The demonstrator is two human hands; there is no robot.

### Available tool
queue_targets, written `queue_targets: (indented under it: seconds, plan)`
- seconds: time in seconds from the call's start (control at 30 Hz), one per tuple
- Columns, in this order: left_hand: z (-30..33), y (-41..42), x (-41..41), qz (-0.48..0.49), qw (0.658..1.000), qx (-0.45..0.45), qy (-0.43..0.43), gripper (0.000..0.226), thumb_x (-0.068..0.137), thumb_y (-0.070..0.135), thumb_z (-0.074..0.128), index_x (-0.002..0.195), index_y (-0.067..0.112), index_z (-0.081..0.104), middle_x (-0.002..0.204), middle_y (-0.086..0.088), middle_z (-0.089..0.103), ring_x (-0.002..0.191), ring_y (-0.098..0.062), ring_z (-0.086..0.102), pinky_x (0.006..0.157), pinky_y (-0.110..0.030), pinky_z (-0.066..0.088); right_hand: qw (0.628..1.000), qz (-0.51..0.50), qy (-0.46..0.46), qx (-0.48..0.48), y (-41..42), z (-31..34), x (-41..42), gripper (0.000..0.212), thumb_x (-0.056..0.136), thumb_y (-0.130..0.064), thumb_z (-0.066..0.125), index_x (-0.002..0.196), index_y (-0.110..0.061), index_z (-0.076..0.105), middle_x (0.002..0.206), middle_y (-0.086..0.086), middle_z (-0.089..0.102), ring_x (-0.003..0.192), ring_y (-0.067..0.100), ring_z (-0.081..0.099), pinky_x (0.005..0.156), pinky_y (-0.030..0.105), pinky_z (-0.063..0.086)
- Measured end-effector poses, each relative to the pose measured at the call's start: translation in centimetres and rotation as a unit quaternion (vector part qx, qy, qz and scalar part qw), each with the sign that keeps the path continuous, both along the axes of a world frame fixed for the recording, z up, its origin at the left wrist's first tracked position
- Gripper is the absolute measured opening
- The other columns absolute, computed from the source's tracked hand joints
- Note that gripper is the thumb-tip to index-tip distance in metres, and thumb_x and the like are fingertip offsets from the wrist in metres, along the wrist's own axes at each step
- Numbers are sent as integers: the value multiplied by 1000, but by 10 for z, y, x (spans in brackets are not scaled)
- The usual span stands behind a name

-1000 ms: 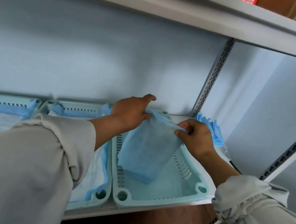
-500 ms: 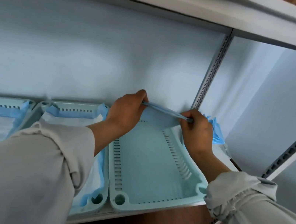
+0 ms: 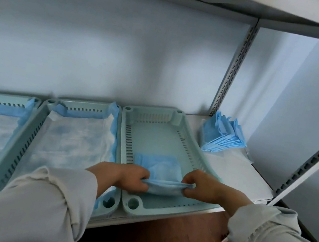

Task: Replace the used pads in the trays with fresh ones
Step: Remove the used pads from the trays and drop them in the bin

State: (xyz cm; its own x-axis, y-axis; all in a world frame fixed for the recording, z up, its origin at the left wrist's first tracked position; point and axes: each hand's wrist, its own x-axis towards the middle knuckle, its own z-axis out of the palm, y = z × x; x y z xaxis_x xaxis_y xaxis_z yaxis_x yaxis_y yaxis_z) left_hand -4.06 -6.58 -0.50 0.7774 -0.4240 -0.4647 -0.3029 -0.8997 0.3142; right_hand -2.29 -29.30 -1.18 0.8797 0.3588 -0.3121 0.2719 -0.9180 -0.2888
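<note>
Pads: two trays (image 3: 33, 136) at left lined | centre tray (image 3: 152, 132) partly laid, folded pad (image 3: 159, 168) pinched by left hand (image 3: 128, 177) and right hand (image 3: 205, 187) | spare stack (image 3: 223, 136) right | judged: unfolding remains

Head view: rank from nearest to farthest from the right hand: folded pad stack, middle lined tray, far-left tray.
From the right hand:
1. Folded pad stack, on the shelf behind it, to the right.
2. Middle lined tray, left, past the tray being filled.
3. Far-left tray, at the left edge.
</note>
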Motion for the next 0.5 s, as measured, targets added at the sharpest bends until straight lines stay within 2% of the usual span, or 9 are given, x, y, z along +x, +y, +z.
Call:
queue_targets:
  seconds: [0.03,0.13,0.23,0.33,0.43,0.5]
  plan:
    - [1,1,2,4,1000,-13,13,11,95,30,42,95,19,44,100,-1,48,91,-16,46,82,-28,37,1000,5,3,14,0,-2,1,6,84,-22,59,80,-23,62,88,-6,55,94,15,54,79,24,38]
    - [-1,-3,10,9,999,-29,40,19,97,31,38,102,16,48,103,-2,46,95,-15,45,89,-30,37,996,-33,-5,86,0,-12,10,19,82,-24,56,65,-20,48,71,-5,51,77,15,51,63,22,36]
    - [-3,-9,22,9,997,-1,76,33,96,32,35,113,11,53,108,-8,50,95,-17,45,92,-31,37,984,-77,-34,157,-1,-20,22,30,82,-22,60,58,-16,43,62,-2,45,63,12,44,58,25,33]
    - [-2,-9,39,34,995,-24,86,22,95,30,37,99,15,52,104,-6,53,92,-17,48,91,-31,40,973,-100,-45,201,0,-24,32,19,85,-18,60,71,-7,56,69,4,51,66,12,46,64,33,38]
    - [-4,-8,50,151,975,-135,90,23,98,28,37,85,13,49,83,-5,52,70,-15,49,65,-24,41,964,-130,-54,224,0,-32,42,22,91,-20,57,94,2,61,91,14,64,83,20,57,79,40,47]
    - [-9,-8,56,272,932,-228,77,26,99,24,35,84,9,49,71,-7,46,57,-16,47,53,-23,39,953,-161,-61,248,3,-38,50,24,93,-23,54,103,-2,59,102,13,65,96,24,60,89,42,47]
